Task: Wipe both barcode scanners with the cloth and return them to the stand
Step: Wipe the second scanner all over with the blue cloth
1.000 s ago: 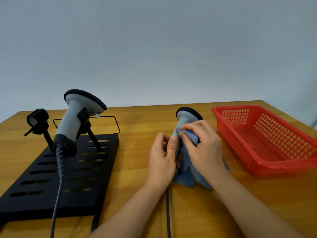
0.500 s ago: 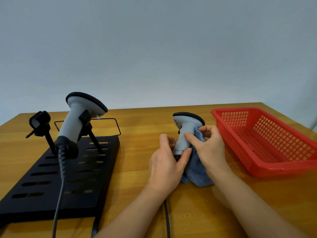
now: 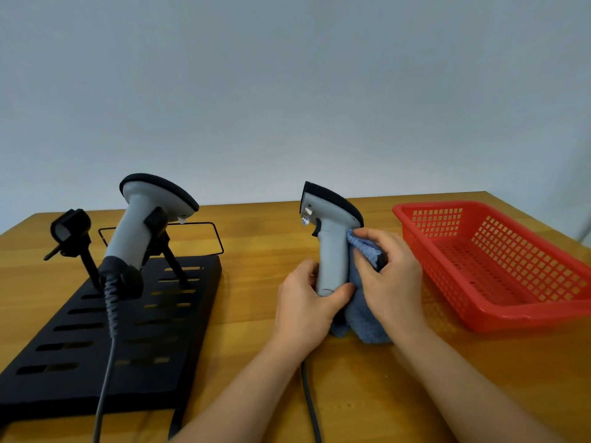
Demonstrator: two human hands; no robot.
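Grey scanner [image 3: 331,247] held upright at frame centre, handle gripped by left hand [image 3: 307,310]. Blue cloth [image 3: 364,302] pinched against handle by right hand [image 3: 391,282]. Second scanner [image 3: 144,225] clipped in black stand [image 3: 105,330], left.

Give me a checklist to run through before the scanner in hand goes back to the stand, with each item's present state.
1. Left hand grips the held scanner at the base of its handle: ok.
2. Right hand presses the blue cloth to the handle: ok.
3. Free holder on the black stand: ok, nothing in it.
4. Other scanner seated in its holder: ok.
5. Held scanner's cable free of snags: cannot tell, it leaves the picture.
6. Wiping finished: cannot tell.
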